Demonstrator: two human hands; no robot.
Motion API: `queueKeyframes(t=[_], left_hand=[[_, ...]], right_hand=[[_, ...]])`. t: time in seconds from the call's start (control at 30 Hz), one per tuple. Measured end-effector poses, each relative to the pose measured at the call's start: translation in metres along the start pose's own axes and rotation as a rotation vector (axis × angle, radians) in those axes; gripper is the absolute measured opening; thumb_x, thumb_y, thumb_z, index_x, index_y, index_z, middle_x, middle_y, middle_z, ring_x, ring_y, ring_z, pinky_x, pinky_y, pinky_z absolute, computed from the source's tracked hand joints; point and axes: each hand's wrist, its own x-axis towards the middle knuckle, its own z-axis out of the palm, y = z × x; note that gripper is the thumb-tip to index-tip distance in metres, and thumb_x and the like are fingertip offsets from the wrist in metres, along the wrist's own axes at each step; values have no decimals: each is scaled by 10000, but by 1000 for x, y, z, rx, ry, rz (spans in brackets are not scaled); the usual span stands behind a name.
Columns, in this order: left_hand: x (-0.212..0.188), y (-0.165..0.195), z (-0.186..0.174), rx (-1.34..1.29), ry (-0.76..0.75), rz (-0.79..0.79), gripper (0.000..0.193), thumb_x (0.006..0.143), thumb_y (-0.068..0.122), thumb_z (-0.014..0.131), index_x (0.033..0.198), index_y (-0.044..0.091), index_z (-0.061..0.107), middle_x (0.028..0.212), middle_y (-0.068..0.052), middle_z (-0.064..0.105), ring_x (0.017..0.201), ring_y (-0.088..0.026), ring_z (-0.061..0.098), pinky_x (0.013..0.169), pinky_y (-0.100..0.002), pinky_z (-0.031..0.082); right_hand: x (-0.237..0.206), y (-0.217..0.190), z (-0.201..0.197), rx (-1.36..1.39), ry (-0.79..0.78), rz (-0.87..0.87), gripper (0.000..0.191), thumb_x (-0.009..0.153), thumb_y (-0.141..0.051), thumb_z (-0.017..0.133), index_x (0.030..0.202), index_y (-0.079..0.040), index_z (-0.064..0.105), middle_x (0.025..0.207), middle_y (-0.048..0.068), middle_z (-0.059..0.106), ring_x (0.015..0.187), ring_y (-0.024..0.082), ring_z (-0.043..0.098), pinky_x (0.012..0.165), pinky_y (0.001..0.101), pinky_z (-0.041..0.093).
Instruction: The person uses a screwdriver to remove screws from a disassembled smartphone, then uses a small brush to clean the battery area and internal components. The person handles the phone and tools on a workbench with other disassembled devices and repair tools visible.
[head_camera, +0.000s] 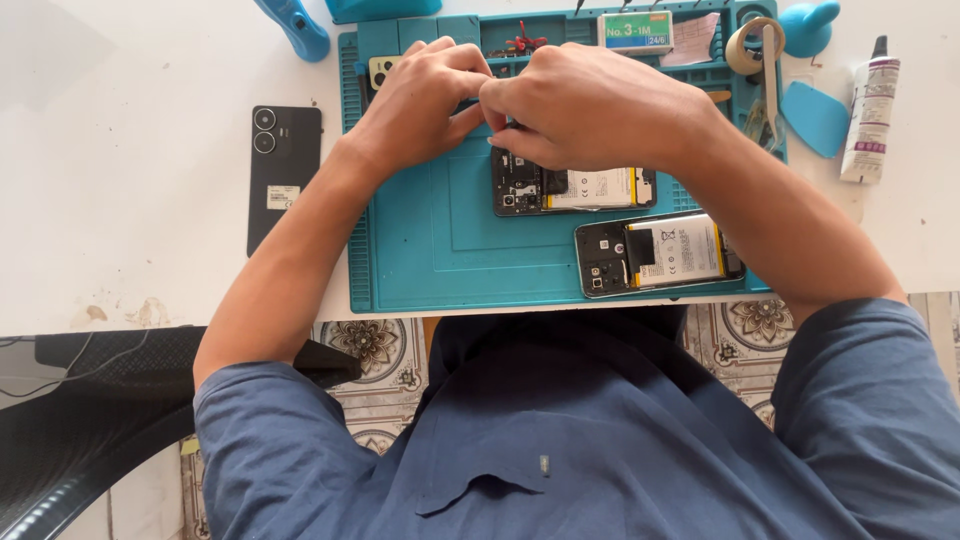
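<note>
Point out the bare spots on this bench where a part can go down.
Free: the teal silicone work mat left of the two opened phones, below the left hand; the white tabletop left of the black face-down phone. Crowded: the mat's top tray row and right edge, around the white glue tube.

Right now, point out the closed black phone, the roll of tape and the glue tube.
Closed black phone (284, 172), head view: middle of its back.
Roll of tape (745, 45), head view: left rim.
Glue tube (870, 115), head view: tube body.
</note>
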Motion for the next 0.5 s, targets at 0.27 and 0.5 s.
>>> queueKeyframes(t=[0.27,0.5], left_hand=[[-2,1,-1,-7,-11,-9,40,954,122,793,991,110,784,1019,-32,691,978,-241,609,936,-411,453],[0,0,-1,-9,-14,-9,69,931,127,801,994,99,790,1010,-44,691,956,-255,606,959,-428,460]], right_hand=[[-1,0,8,-101,128,-69,178,924,-203,702,925,-27,679,575,128,611,520,320,630,519,463,505],[6,4,15,-155,125,-27,251,938,-263,716,939,-12,707,540,117,600,496,308,627,502,451,507]])
